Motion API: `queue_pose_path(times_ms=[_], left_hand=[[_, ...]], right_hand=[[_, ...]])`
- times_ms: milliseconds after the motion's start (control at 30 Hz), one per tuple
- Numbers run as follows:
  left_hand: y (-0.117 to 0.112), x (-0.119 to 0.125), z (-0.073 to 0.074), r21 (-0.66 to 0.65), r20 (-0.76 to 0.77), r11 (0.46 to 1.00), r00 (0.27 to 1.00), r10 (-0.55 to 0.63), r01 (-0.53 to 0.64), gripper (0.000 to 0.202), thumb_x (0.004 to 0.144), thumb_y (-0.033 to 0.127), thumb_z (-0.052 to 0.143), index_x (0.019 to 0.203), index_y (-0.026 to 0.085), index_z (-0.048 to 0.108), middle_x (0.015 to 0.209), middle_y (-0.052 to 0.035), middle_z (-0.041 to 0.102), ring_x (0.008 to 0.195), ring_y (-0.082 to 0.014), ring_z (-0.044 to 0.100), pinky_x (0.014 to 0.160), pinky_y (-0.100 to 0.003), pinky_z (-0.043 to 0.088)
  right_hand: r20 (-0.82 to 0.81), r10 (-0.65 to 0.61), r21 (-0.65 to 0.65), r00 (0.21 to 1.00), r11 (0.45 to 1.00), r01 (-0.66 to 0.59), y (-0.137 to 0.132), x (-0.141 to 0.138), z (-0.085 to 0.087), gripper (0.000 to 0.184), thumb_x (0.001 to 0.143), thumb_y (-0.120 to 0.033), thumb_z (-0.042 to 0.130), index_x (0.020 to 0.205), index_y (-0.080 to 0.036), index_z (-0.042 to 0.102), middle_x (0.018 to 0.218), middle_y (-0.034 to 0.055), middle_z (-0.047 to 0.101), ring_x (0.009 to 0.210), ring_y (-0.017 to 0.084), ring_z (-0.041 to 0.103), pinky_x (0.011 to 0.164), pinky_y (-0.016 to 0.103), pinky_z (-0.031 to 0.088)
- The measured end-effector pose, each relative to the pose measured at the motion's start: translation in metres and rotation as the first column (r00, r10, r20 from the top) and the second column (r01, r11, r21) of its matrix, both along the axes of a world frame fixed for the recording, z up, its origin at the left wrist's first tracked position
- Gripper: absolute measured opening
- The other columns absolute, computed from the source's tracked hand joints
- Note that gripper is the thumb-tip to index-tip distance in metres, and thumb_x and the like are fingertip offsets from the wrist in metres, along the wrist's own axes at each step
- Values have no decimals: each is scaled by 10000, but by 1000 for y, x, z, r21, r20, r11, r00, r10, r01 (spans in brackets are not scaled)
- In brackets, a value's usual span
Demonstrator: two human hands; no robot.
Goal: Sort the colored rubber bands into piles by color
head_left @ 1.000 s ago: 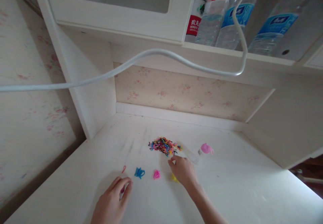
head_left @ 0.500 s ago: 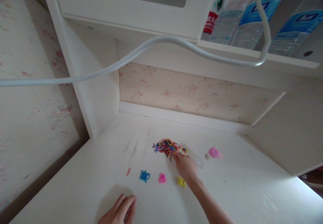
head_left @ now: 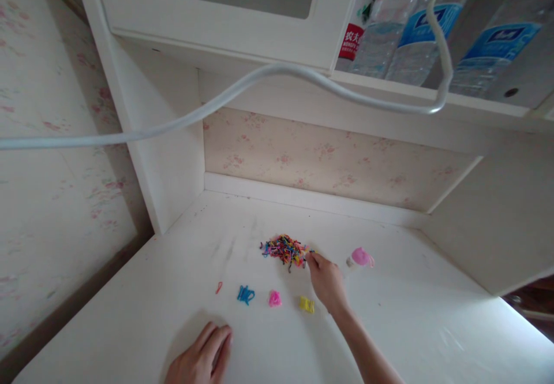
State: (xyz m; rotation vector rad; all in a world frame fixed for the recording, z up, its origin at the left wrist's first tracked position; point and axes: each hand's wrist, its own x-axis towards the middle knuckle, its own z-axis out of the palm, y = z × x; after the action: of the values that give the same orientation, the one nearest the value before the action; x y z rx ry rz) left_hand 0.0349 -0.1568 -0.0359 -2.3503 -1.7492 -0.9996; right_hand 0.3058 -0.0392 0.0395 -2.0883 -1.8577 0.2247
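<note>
A heap of small multicoloured rubber bands [head_left: 284, 249] lies in the middle of the white desk. At the heap's right edge is my right hand [head_left: 328, 283], its fingertips pinched together; what they hold, if anything, is too small to make out. Nearer to me, sorted bands form a row: one red band [head_left: 219, 287], a blue group [head_left: 246, 295], a pink clump [head_left: 274, 298] and a yellow bunch [head_left: 307, 305]. My left hand [head_left: 201, 354] rests on the desk below the red and blue bands, fingers curled in, with nothing visible in it.
A small pink object with a whitish part [head_left: 360, 257] lies right of the heap. A white cable [head_left: 277, 71] crosses the view in front of the cabinet [head_left: 216, 20]. Plastic bottles [head_left: 426, 32] stand on the upper right shelf. The desk's back edge meets a floral wall [head_left: 311, 159].
My right hand has shifted slightly right along the heap's edge, its fingertips still pinched. My left hand stays put. The view has moved a little.
</note>
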Motion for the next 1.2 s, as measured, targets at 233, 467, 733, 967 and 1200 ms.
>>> queue_pose_path(times_ms=[233,467,733,967,1200], left_hand=[[-5,5,3,-62,-51,998,998,23,-26,249,928,320,379,930,258,620,835,-9,674,661,-121,673,560,-189,513],[-6,5,4,-75,-62,996,997,53,-57,269,932,309,368,935,249,630,829,-23,667,630,-128,661,576,-201,520],[-7,4,3,-103,-27,994,999,25,-28,258,934,292,372,940,243,625,832,-21,652,654,-127,656,600,-209,519],[-8,6,7,-129,-16,991,1000,22,-24,255,931,294,376,889,239,622,802,-10,645,632,-122,654,572,-207,505],[-6,4,3,-89,-40,996,999,-16,13,278,940,294,351,883,240,618,779,-8,641,622,-117,654,551,-196,492]], right_hand=[[64,215,39,975,975,-218,-57,-62,2,375,950,-376,352,772,-262,662,693,10,703,626,150,649,516,220,305],[225,291,-17,930,955,-295,-66,-108,-14,308,952,-272,353,848,-252,643,717,37,707,614,193,668,516,225,363],[165,296,-55,941,955,-291,-79,-117,-13,363,972,-355,295,921,-234,633,707,73,704,624,193,671,545,232,415],[174,281,-127,944,957,-261,-96,-117,-20,426,952,-444,291,1120,-220,612,733,112,708,658,263,685,559,309,472],[160,269,-147,950,958,-247,-86,-126,-22,433,936,-414,350,1260,-204,546,766,130,711,693,270,686,602,333,497]])
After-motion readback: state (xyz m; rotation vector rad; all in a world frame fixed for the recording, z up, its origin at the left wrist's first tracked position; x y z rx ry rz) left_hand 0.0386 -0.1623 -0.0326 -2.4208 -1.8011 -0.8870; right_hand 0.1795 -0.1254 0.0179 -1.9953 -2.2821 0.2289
